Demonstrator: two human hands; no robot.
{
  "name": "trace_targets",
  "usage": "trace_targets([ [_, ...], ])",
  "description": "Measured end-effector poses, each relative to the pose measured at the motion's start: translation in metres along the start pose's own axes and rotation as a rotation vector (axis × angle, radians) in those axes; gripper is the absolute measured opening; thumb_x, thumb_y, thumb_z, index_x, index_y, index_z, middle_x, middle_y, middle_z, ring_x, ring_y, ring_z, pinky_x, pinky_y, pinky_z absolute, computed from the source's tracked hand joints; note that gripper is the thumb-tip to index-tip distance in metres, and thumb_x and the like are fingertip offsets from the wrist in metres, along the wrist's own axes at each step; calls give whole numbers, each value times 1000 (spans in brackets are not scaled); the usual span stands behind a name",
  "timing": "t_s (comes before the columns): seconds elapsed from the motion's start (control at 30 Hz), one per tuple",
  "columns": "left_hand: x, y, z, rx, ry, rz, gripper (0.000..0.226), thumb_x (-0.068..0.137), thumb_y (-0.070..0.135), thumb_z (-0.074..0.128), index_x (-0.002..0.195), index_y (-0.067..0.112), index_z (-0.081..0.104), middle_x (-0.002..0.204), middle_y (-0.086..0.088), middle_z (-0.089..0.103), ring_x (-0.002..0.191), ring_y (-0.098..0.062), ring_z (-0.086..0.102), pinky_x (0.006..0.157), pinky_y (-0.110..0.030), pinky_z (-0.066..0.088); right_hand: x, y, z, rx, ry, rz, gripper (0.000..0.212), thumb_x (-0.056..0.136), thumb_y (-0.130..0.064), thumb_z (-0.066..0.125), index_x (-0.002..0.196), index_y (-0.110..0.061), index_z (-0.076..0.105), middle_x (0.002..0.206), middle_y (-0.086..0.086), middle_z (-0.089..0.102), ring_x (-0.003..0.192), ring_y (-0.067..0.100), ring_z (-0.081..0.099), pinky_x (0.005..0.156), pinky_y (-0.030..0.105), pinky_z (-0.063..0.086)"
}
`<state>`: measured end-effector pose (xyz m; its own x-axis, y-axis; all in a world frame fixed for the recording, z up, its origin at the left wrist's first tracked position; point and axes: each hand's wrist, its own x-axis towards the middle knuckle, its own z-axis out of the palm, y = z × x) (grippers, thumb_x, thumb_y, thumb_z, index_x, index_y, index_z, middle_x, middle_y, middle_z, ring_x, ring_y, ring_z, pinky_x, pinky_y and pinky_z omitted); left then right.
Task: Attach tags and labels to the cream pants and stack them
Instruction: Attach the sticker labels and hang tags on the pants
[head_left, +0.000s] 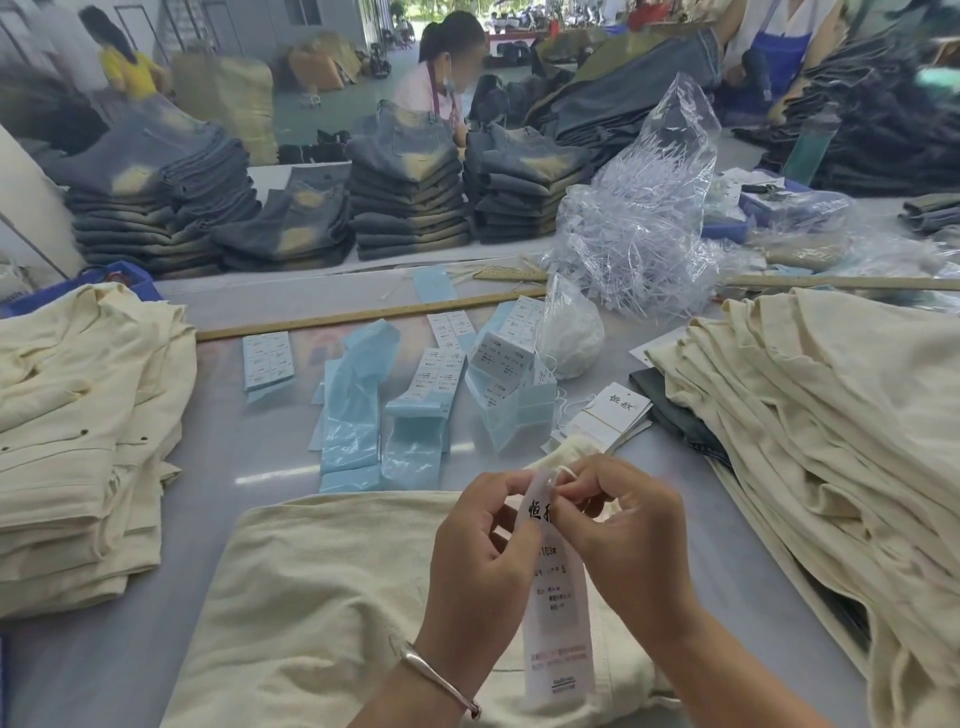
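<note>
Pinching the hang tag (558, 587) in both hands' grip, left hand (480, 561) and right hand (623, 535), above the cream pants (332, 597)

**Printed tags on the table**

The hang tag (556, 582) pinched at centre shows "103" and a size "S"; its brush characters are partly covered. At one o'clock, label sheets (501, 364) read "1103#"; smaller print is illegible.

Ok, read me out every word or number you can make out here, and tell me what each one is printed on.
"恒" plus a half-hidden character: top of the hang tag held by the left hand and right hand.
"103": same tag, below.
"S": same tag's size line.
"恒欣": tag pile on the table.
"1103": label bundle.
Other print: too small to read.
</note>
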<state>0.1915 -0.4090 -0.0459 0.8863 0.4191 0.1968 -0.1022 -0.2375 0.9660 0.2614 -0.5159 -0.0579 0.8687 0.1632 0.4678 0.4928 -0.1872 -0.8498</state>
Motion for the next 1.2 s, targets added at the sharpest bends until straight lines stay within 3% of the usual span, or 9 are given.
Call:
trace_targets([
  [0.23, -1, -1, -5, -197, -59, -54, 31, 87, 35, 50, 96, 13, 71, 92, -3, 70, 72, -10, 62, 57, -24, 44, -6, -12, -1, 168, 39, 69, 10, 64, -19, 70, 57, -15, 64, 64, 1, 67, 59, 22, 59, 55, 31, 48],
  [0.37, 6, -2, -9, -140, -83, -59, 13, 83, 29, 62, 87, 22, 72, 74, 4, 70, 66, -8, 62, 58, -19, 44, -10, -16, -1, 227, 5, 119, 20, 67, 1, 76, 57, -12, 63, 66, 3, 67, 62, 24, 60, 58, 28, 50],
  [0.53, 16, -4, -22, -132, -180, -40, 9, 76, 28, 72, 83, 23, 73, 69, 2, 68, 65, -10, 59, 62, -25, 47, -12, -22, -8, 232, -81, 138, 13, 69, -13, 82, 66, -14, 70, 69, 5, 68, 62, 15, 60, 57, 30, 50],
  [0.73, 11, -11, -21, 160, -134, 231, 10, 81, 17, 66, 78, 27, 62, 73, 10, 60, 70, -11, 60, 52, -34, 52, -28, -19, -6, 283, -56, 234, 13, 72, -7, 79, 75, -19, 77, 73, 11, 73, 68, 31, 66, 66, 50, 55],
  [0.83, 9, -18, -15, 205, -161, 256, 11, 85, 13, 62, 80, 22, 58, 73, 7, 62, 70, -13, 64, 57, -41, 55, -37, -16, -8, 268, -24, 287, 11, 75, -8, 80, 78, -17, 77, 74, 9, 73, 69, 36, 68, 65, 46, 56],
  [0.93, 13, -25, -11, 225, -183, 178, 19, 91, 8, 58, 81, 24, 54, 75, 7, 66, 68, -9, 68, 60, -45, 56, -41, -9, -17, 213, 57, 412, 18, 76, -3, 78, 75, -20, 75, 67, 4, 71, 58, 20, 65, 57, 32, 56],
  [1.03, 17, -25, -5, 284, -175, 206, 23, 90, 7, 60, 81, 27, 53, 75, 8, 64, 65, -7, 64, 60, -32, 52, -46, 2, -35, 84, 184, 480, 14, 82, -10, 73, 75, -21, 75, 55, 2, 60, 49, 10, 52, 50, 22, 44],
  [1.1, 18, -21, 2, 282, -200, 244, 25, 87, 5, 64, 80, 26, 54, 75, 7, 59, 66, -8, 59, 60, -22, 44, -48, 5, -46, 24, 240, 470, 14, 83, -11, 71, 83, -24, 75, 63, 3, 61, 52, 8, 47, 53, 20, 40],
  [1.2, 18, -11, 17, 232, -290, 281, 25, 84, 2, 68, 78, 23, 57, 81, 9, 57, 69, -11, 55, 60, -10, 37, -46, 0, -50, 101, 94, 370, 34, 77, -10, 71, 105, -30, 69, 66, -5, 61, 51, 12, 41, 52, 20, 38],
])
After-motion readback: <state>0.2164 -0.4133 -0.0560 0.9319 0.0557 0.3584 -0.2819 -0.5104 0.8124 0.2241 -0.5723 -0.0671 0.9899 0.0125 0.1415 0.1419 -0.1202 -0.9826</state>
